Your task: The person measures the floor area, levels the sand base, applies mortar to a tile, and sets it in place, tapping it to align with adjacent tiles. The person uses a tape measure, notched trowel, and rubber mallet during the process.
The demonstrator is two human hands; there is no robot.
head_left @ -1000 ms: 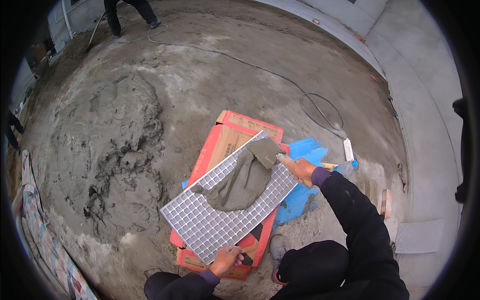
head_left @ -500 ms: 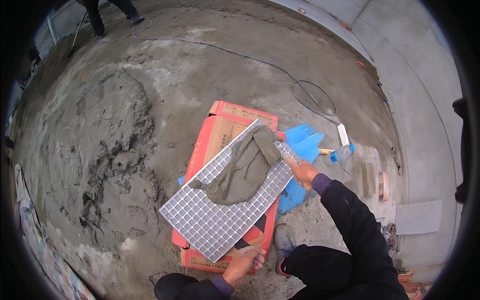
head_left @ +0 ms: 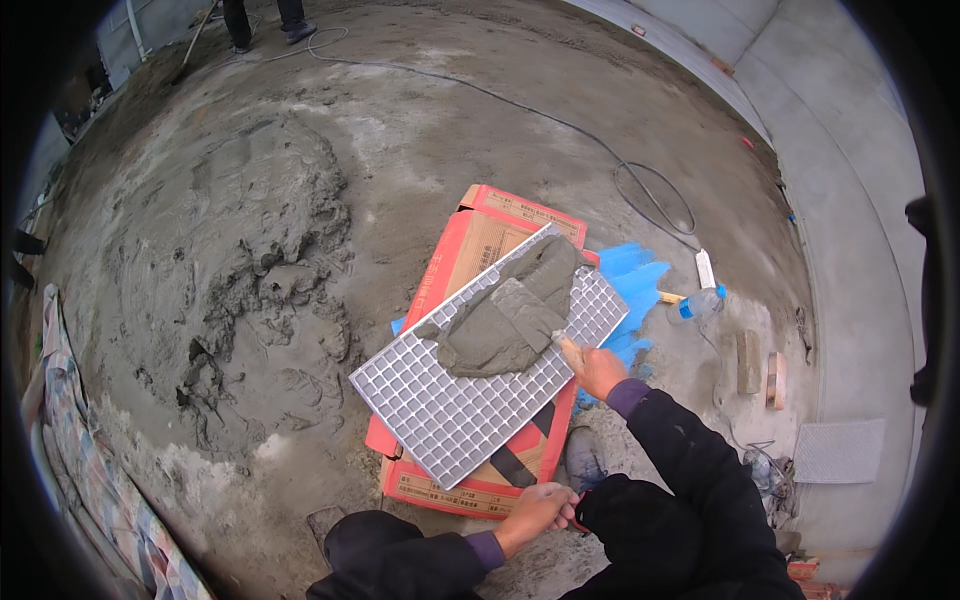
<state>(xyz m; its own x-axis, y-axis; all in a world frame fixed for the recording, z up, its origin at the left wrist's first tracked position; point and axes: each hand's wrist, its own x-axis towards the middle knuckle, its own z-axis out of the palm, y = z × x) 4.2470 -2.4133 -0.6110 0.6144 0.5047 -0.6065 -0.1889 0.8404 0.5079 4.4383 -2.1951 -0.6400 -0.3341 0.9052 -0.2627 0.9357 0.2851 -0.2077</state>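
My right hand (head_left: 602,370) is closed round the handle of a trowel (head_left: 528,312), whose blade is coated with grey mortar. The blade lies flat on a mound of wet mortar (head_left: 482,340) on a grey tile (head_left: 440,420) with a gridded back facing up. Under the tile, set askew to it, is a red and brown cardboard box (head_left: 462,268). My left hand (head_left: 540,512) is down by the box's near edge, fingers curled together and apart from the tile; nothing shows in them.
On the left spreads a large heap of wet mortar (head_left: 270,270). Blue sheeting (head_left: 632,290), a plastic bottle (head_left: 698,303) and bricks (head_left: 748,362) lie to the right. A cable (head_left: 520,105) crosses the floor. Far left, a person's legs (head_left: 265,20) stand beside a long-handled tool.
The trowel blade has moved from the mortar's upper right side toward its middle, and the mound looks flatter and reshaped. My left hand has moved slightly right. The whole view has shifted.
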